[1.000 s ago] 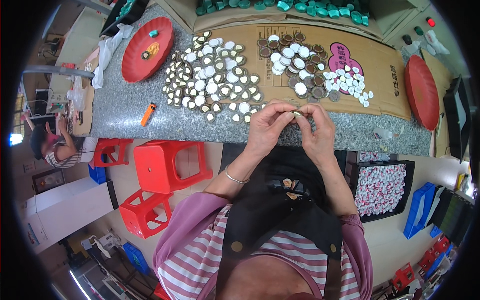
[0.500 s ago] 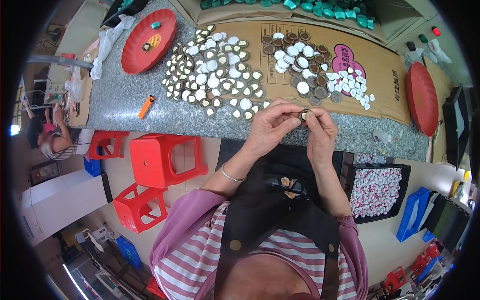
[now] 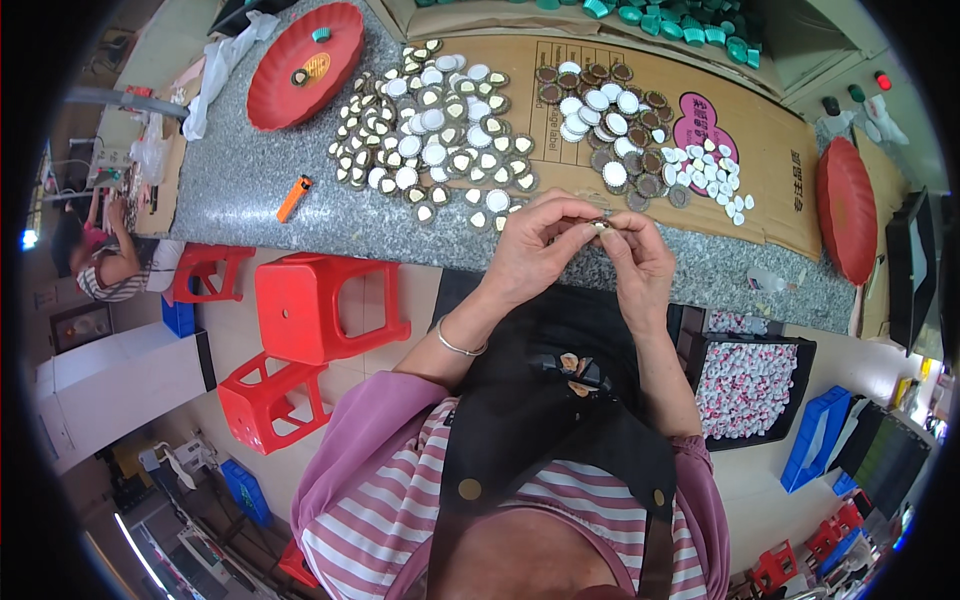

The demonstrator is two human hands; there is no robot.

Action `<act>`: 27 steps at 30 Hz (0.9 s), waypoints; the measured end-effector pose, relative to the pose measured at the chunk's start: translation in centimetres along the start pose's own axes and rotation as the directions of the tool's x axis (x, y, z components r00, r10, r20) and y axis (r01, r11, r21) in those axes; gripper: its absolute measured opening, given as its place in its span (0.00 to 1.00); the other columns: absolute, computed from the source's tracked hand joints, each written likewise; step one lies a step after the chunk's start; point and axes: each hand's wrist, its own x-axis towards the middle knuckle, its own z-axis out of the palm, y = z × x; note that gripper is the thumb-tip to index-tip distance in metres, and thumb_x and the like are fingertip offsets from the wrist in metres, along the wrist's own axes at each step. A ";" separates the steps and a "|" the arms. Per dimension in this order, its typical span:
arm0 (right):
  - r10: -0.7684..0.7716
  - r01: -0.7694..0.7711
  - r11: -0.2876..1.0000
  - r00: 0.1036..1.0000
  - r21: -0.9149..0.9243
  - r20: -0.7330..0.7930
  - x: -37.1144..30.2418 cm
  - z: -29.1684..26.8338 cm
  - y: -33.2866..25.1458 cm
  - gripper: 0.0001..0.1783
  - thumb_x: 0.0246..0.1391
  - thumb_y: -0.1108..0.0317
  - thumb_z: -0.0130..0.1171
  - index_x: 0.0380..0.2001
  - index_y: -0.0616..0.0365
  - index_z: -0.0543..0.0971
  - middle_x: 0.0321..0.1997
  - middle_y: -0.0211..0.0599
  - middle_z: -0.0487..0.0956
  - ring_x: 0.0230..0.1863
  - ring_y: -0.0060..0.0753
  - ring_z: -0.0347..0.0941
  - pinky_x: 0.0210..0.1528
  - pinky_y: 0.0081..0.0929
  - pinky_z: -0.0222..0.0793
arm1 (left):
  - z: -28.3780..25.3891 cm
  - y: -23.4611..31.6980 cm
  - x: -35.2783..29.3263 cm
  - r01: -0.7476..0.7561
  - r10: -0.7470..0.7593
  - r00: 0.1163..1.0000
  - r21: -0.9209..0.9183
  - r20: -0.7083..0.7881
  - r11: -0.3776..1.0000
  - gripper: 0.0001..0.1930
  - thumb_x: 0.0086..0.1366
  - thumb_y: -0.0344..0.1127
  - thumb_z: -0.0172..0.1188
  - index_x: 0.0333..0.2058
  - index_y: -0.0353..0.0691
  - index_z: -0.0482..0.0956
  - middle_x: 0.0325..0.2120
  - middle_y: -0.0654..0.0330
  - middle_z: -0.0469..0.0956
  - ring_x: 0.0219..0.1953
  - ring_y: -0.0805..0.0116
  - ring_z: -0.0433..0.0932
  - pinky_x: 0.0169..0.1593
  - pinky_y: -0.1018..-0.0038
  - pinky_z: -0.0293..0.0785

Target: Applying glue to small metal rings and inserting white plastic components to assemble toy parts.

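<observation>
Over the front edge of the grey stone counter point(image 3: 330, 225), my left hand point(image 3: 528, 250) and my right hand point(image 3: 643, 262) meet fingertip to fingertip. Pinched between them is a small dark-brown round piece with a pale centre point(image 3: 600, 226), mostly covered by my thumbs and fingers. Ahead of my left hand spread many brown scalloped pieces with pale centres point(image 3: 425, 213), mixed with white scalloped discs point(image 3: 409, 146). Ahead of my right hand lie dark-brown scalloped pieces point(image 3: 649, 162), more white discs point(image 3: 614, 175) and a scatter of small white pieces point(image 3: 722, 188).
Flattened cardboard point(image 3: 775, 180) lies under the right-hand piles. Red fluted trays stand at left point(image 3: 275, 95) and right point(image 3: 845, 210). An orange lighter point(image 3: 294, 199) lies left; green cups point(image 3: 692, 36) fill the back shelf. Red stools point(image 3: 300, 315) and another person point(image 3: 118, 265) are at left.
The pale-centred piece has tilted and shows less between my fingertips. My left fingers have curled further over it. The whole view has shifted slightly.
</observation>
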 end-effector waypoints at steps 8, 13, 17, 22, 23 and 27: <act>-0.025 0.061 0.941 0.993 -0.332 0.113 0.6 -0.7 0.2 0.06 0.54 0.74 0.54 0.35 0.62 0.72 0.31 0.28 0.75 0.33 0.15 0.70 0.36 0.14 0.67 | -1.1 0.3 0.4 -0.148 0.111 0.987 0.394 0.114 0.907 0.08 0.56 0.21 0.54 0.36 0.34 0.75 0.29 0.62 0.72 0.28 0.77 0.71 0.29 0.81 0.67; 0.065 -0.070 0.979 0.997 0.193 0.033 0.4 -0.4 0.3 0.06 0.54 0.71 0.54 0.33 0.61 0.72 0.31 0.28 0.74 0.31 0.17 0.69 0.37 0.17 0.66 | 0.1 0.2 0.0 -0.052 0.048 0.998 0.134 0.038 0.990 0.11 0.55 0.21 0.56 0.39 0.35 0.76 0.30 0.62 0.73 0.29 0.77 0.71 0.31 0.82 0.68; 0.183 -0.156 0.888 0.983 0.433 -0.022 -0.2 -0.1 1.9 0.07 0.56 0.69 0.52 0.34 0.61 0.72 0.32 0.28 0.75 0.33 0.16 0.70 0.39 0.18 0.66 | 0.0 0.0 -0.1 -0.061 0.056 0.998 0.186 0.032 0.981 0.11 0.54 0.21 0.57 0.38 0.35 0.77 0.32 0.61 0.73 0.31 0.76 0.72 0.34 0.82 0.70; 0.166 -0.178 0.949 0.984 0.261 0.067 0.3 -0.6 1.2 0.07 0.57 0.70 0.50 0.35 0.61 0.71 0.33 0.29 0.75 0.35 0.18 0.71 0.40 0.18 0.68 | -0.6 0.3 -0.1 -0.095 0.085 0.995 0.271 0.051 0.958 0.10 0.55 0.20 0.56 0.37 0.34 0.77 0.32 0.61 0.73 0.33 0.75 0.73 0.37 0.82 0.71; 0.162 -0.178 0.970 0.981 0.163 0.103 0.4 -0.9 1.1 0.06 0.57 0.71 0.50 0.36 0.62 0.71 0.34 0.30 0.75 0.36 0.19 0.72 0.40 0.18 0.69 | -0.6 0.4 -0.2 -0.100 0.082 0.994 0.290 0.075 0.952 0.11 0.56 0.20 0.55 0.38 0.34 0.77 0.33 0.61 0.73 0.36 0.75 0.74 0.39 0.82 0.72; 0.085 -0.102 0.988 0.986 0.115 0.141 0.6 -1.1 0.6 0.06 0.56 0.72 0.51 0.36 0.62 0.71 0.34 0.30 0.75 0.36 0.18 0.72 0.40 0.17 0.69 | -0.5 0.8 -0.2 -0.116 0.097 0.993 0.325 0.074 0.939 0.11 0.56 0.19 0.55 0.38 0.35 0.77 0.33 0.61 0.73 0.35 0.75 0.74 0.39 0.82 0.72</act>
